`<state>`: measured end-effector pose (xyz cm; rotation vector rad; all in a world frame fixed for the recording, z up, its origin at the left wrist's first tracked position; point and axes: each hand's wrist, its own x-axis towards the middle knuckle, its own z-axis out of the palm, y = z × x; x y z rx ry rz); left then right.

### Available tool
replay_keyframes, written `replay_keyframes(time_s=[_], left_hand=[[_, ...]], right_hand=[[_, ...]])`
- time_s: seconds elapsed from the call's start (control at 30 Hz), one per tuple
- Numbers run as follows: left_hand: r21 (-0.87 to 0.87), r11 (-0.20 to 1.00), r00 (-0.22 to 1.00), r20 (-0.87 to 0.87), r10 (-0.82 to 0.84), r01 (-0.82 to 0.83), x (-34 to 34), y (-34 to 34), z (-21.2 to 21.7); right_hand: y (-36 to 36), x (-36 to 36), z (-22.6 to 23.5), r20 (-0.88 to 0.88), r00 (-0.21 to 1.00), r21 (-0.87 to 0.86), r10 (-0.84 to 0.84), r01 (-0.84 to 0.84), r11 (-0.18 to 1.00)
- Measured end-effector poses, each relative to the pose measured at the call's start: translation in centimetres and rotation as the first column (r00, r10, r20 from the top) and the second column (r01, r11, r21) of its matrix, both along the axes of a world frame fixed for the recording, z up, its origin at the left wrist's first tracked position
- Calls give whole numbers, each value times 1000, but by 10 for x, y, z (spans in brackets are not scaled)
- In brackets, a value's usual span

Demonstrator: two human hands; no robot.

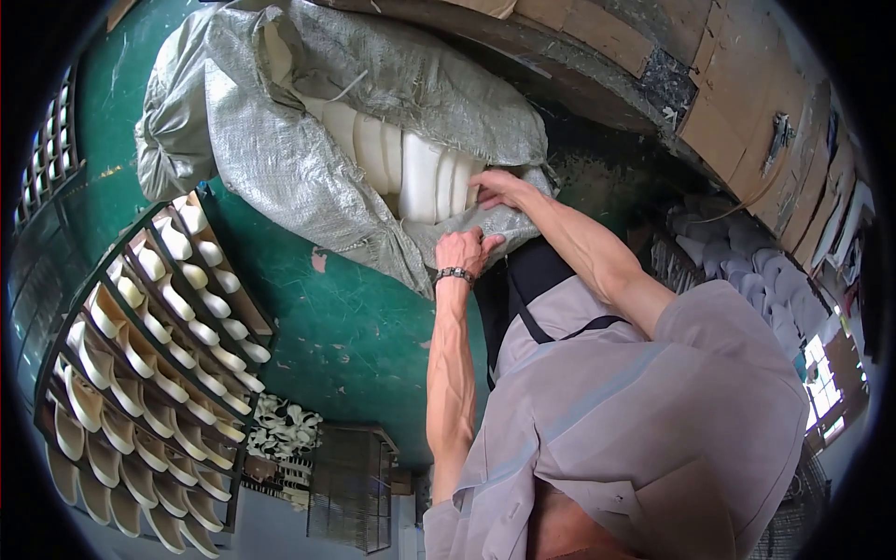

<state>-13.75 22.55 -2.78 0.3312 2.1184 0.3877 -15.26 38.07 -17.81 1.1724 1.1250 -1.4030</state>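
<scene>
A large silvery-white woven sack [271, 149] lies on its side with its mouth open toward me. Inside is a row of white and cream curved pieces [425, 177], packed one against another. My left hand [464, 252] is closed on the near rim of the sack, below the row. At the right end of the row, my right hand [501, 189] reaches in at the opening with its fingers bent against the last white piece. Its fingertips are partly hidden, so what they pinch does not show.
A dark rack [140, 355] with rows of cream shoe-shaped pieces stands at the left. Beyond the sack runs a cardboard-covered bench [597, 37]. Grey curved pieces [737, 257] are stacked at the right. A wire cage [350, 485] stands at the lower left on the green floor [345, 345].
</scene>
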Motion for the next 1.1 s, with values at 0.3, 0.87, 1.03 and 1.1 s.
replay_keyframes(time_s=[0.3,0.87,1.03,1.1], left_hand=[[-152,981,983,120,141,-122,3,-31,1],[-146,911,919,23,393,-385,-5,-32,33],[-24,862,861,56,506,-506,-3,-44,70],[51,822,824,55,565,-567,10,-50,82]], right_hand=[[-68,9,0,-121,981,34,150,-147,989],[-64,1,40,-467,880,274,89,48,961],[-6,-34,128,-389,900,-71,-197,184,980],[17,-45,162,-268,912,-159,-309,275,948]])
